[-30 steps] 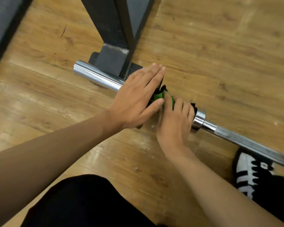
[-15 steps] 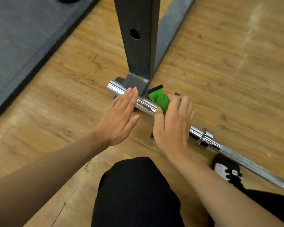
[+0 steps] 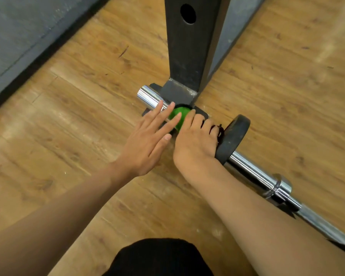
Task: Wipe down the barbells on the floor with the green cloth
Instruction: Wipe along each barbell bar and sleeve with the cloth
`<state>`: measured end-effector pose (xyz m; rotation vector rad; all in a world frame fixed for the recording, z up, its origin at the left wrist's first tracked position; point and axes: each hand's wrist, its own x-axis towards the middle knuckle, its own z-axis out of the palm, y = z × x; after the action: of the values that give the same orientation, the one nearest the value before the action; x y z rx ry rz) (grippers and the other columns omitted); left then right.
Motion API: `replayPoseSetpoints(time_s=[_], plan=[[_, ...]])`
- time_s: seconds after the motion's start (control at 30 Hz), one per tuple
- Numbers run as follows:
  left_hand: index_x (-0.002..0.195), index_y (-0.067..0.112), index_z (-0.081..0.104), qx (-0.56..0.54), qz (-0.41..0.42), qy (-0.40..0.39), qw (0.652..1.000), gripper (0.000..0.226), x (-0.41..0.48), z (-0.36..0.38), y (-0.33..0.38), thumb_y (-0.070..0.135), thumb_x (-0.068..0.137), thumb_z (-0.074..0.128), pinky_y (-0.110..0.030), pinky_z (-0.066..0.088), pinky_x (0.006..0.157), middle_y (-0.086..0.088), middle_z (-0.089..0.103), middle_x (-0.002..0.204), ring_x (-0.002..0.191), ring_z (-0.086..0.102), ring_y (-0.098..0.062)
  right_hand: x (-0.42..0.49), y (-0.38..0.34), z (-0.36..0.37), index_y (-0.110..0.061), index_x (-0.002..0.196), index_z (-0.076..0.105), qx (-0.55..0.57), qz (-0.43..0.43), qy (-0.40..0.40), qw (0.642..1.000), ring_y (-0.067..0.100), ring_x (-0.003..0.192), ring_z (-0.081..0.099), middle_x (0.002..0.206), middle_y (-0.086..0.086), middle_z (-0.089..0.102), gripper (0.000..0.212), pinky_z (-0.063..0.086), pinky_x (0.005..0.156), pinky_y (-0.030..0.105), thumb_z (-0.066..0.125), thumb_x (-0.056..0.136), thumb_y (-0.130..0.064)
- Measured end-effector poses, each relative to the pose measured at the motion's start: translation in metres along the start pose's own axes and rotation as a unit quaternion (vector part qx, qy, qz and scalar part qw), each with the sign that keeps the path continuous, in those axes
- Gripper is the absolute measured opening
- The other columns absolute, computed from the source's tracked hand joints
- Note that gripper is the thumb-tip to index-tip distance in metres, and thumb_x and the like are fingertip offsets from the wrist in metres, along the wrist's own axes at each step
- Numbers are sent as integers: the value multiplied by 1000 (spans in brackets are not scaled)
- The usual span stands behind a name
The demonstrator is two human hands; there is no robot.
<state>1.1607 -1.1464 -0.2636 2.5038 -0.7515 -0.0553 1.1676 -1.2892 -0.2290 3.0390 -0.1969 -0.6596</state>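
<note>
Wooden floor [image 3: 68,136], with a dark rack post [image 3: 189,46] standing on it. The barbell [image 3: 253,168] lies on the floor right at the post's foot, with a black plate [image 3: 233,136] on its sleeve. Left hand [image 3: 147,144] is flat, fingers straight, resting on the chrome end. Right hand [image 3: 195,142] is curled over the bar, gripping the green cloth [image 3: 178,114] against it, between the plate and the left hand.

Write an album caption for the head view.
The right hand grips the green cloth round a chrome barbell on the floor; left hand rests flat on it.
</note>
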Motion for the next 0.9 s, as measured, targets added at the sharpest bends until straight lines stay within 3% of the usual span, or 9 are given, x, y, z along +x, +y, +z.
replayPoseSetpoints(time_s=[0.1, 0.2, 0.3, 0.37, 0.5, 0.6, 0.73, 0.83, 0.9], plan=[[162, 17, 35, -16, -2, -17, 1000, 57, 7, 6, 4, 37, 112, 20, -48, 18, 129, -4, 26, 172, 162, 11, -22, -14, 4, -17, 0, 161, -10, -48, -33, -45, 997, 50, 154, 12, 167, 29, 9, 73, 2, 126, 60, 33, 111, -32], [156, 9, 47, 0, -44, -23, 999, 63, 17, 7, 14, 44, 109, 22, -49, 24, 126, -13, 39, 164, 159, 22, -29, -35, 25, -44, -5, 162, 18, -82, -85, 15, 993, 43, 156, 9, 166, 25, 18, 62, -14, 124, 57, 34, 110, -34], [128, 0, 59, 54, -82, -16, 995, 59, 34, 7, 31, 47, 105, 32, -54, 37, 116, -23, 52, 141, 148, 38, -39, -39, 65, -61, -13, 148, 48, -12, -63, 121, 991, 38, 151, 23, 158, 21, 35, 52, -8, 128, 52, 44, 105, -41], [124, 0, 58, 86, -53, -2, 995, 53, 50, 12, 40, 45, 105, 37, -51, 35, 118, -23, 54, 136, 143, 43, -40, -29, 84, -57, -8, 155, 39, 70, -32, 140, 987, 34, 155, 20, 164, 20, 31, 59, -1, 130, 46, 40, 106, -42], [140, 11, 59, 162, 34, -62, 984, 58, 56, 34, 51, 41, 109, 21, -47, 20, 126, -10, 62, 138, 138, 50, -32, -25, 87, -26, -1, 159, 30, 234, 4, 100, 967, 29, 158, 16, 166, 18, 30, 58, 12, 128, 39, 39, 107, -24], [128, 9, 65, 176, 72, -49, 981, 56, 41, 38, 44, 39, 109, 22, -48, 33, 117, -9, 66, 120, 117, 57, -32, -47, 74, -13, 4, 159, 27, 225, -9, 146, 963, 33, 157, 17, 164, 22, 31, 63, 10, 130, 43, 43, 103, -20], [94, 14, 67, 207, 65, -74, 973, 48, 45, 25, 39, 41, 103, 29, -45, 45, 82, -6, 61, 83, 75, 53, -28, -68, 53, -3, 7, 159, 22, 139, -55, 150, 977, 36, 159, 11, 166, 25, 24, 74, 3, 130, 50, 38, 93, -24], [90, 16, 70, 212, 37, -99, 972, 57, 54, 25, 48, 43, 99, 21, -42, 42, 76, -6, 64, 79, 70, 56, -30, -72, 50, 5, 10, 155, 31, 157, -51, 179, 970, 39, 156, 21, 161, 28, 33, 76, 13, 129, 54, 46, 85, -16], [100, 14, 72, 181, 76, -78, 977, 55, 46, 28, 47, 42, 104, 25, -44, 42, 82, -8, 66, 87, 77, 58, -32, -75, 54, 9, 10, 153, 35, 183, -43, 196, 962, 39, 154, 26, 159, 28, 38, 71, 18, 127, 56, 47, 87, -13]])
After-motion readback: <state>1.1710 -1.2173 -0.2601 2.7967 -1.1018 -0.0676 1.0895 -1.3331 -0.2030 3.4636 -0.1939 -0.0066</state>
